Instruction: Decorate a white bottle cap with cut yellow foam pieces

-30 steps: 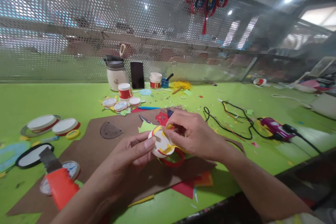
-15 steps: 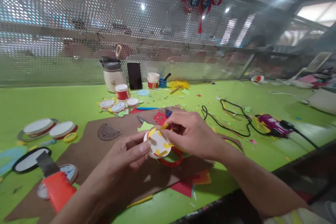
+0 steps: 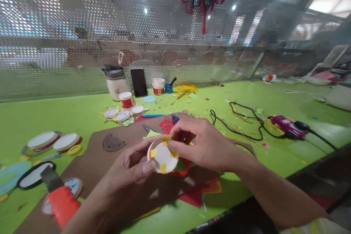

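Observation:
My left hand (image 3: pixel 131 170) holds a small white paper cup (image 3: pixel 161 156) by its rim, bottom toward me, with yellow paper strips stuck around its edge. My right hand (image 3: pixel 200 142) pinches one yellow strip at the cup's upper right edge. Both hands hover over a brown cardboard sheet (image 3: pixel 95 157). A red ring (image 3: pixel 182 170) lies just under the cup, with red and orange paper scraps (image 3: pixel 201 192) below it.
On the green table (image 3: pixel 68 117) stand a jug (image 3: pixel 115 82), a phone (image 3: pixel 138 82), paper cups (image 3: pixel 127 100) and lids (image 3: pixel 49 140). A pink glue gun (image 3: pixel 287 128) with black cables (image 3: pixel 241 122) lies right. An orange-red tool (image 3: pixel 61 203) is at lower left. Perforated mesh wall behind.
The cup has turned in my left hand, so different yellow strips show around its bottom. My right hand shifted slightly along the rim. The view drifted a little to the right.

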Tool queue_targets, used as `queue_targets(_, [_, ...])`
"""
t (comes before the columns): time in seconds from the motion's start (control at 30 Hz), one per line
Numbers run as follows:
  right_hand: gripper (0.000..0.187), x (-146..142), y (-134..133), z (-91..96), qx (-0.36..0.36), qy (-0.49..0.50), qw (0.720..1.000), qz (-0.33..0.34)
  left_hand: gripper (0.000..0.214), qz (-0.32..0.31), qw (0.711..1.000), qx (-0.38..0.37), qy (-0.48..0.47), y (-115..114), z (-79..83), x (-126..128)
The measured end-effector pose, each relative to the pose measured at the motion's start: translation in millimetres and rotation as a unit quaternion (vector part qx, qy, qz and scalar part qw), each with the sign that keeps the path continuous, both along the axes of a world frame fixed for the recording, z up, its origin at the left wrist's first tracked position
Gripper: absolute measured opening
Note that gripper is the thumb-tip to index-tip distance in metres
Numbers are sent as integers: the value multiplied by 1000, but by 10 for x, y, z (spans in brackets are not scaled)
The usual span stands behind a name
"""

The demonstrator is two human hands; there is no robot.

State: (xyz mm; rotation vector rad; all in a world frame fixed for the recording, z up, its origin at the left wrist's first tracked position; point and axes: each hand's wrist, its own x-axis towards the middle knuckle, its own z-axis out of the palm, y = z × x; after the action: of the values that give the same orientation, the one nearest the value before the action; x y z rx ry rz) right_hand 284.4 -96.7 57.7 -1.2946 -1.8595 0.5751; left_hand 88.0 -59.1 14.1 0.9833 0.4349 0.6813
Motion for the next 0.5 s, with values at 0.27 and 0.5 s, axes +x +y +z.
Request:
queue_targets(0.27, [9,7,20,34,63,-81,995,-7,47,3,1000,-6,10,-59,72,50])
queue_targets(0.5, [10,-29,53,-26,50,-85,995,-17,39,29,999,17,37,-30,63,39])
